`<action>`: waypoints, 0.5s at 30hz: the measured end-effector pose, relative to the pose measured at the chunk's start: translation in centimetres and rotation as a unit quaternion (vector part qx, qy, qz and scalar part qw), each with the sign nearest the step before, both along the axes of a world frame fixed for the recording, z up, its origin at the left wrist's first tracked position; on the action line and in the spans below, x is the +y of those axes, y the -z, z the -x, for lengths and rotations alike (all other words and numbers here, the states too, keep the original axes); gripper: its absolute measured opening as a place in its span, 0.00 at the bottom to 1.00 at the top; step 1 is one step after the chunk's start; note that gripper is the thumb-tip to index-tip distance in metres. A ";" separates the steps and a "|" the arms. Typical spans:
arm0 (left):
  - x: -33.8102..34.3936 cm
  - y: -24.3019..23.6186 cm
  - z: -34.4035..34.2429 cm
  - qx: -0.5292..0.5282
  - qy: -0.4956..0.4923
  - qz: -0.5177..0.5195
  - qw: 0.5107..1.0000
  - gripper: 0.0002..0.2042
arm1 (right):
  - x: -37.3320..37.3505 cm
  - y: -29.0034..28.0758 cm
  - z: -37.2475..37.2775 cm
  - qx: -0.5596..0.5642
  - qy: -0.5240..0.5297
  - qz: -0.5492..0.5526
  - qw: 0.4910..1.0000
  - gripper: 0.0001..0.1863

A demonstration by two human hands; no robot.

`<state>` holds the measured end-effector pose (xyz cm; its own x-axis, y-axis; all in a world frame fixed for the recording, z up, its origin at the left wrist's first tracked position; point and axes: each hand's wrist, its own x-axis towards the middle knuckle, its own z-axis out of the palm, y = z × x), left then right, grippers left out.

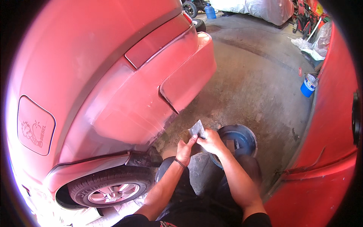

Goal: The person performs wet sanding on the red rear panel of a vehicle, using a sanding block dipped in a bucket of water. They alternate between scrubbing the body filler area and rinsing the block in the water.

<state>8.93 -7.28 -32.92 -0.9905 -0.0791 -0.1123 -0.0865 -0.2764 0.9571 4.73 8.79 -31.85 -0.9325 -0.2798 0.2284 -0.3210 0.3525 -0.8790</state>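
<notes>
In front of my knees, my left hand [184, 150] and my right hand [212, 142] are together, pinching a small grey sheet [197, 129] that looks like sandpaper. Both thumbs press on its lower part, and its pointed top corner sticks up above the fingers. A dark band circles my left wrist. Just right of my right hand stands a round blue basin [255, 140] with a brown block and a pale piece inside. The red vehicle's rear corner [128, 109], with dull, patchy, sanded-looking areas, lies to the left of my hands, apart from them.
The vehicle's wheel [113, 193] is at lower left, with a dark mud flap [145, 158] beside my left knee. Another red body panel [325, 162] closes in the right side. A blue paint can [309, 87] stands on the concrete floor [257, 79]. A plastic-covered vehicle [261, 11] is far back.
</notes>
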 end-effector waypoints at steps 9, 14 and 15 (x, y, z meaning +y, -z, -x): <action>-2.2 -0.3 0.8 -0.112 0.006 -0.197 0.974 0.15 | 3.1 -0.5 1.0 -0.261 -0.028 0.292 0.920 0.14; -4.5 -1.5 0.1 -0.123 0.032 -0.265 0.956 0.17 | 4.1 -1.7 1.6 -0.314 0.036 0.356 0.880 0.14; -4.8 -1.3 0.0 -0.120 0.042 -0.281 0.951 0.18 | 4.2 -2.2 1.7 -0.315 0.021 0.371 0.874 0.14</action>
<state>8.91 -12.12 -31.58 -0.9315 0.1393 -0.3361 -0.3280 -0.7213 0.6100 3.07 13.00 -29.68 -0.9446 -0.2352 -0.2289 0.3072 -0.3885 -0.8687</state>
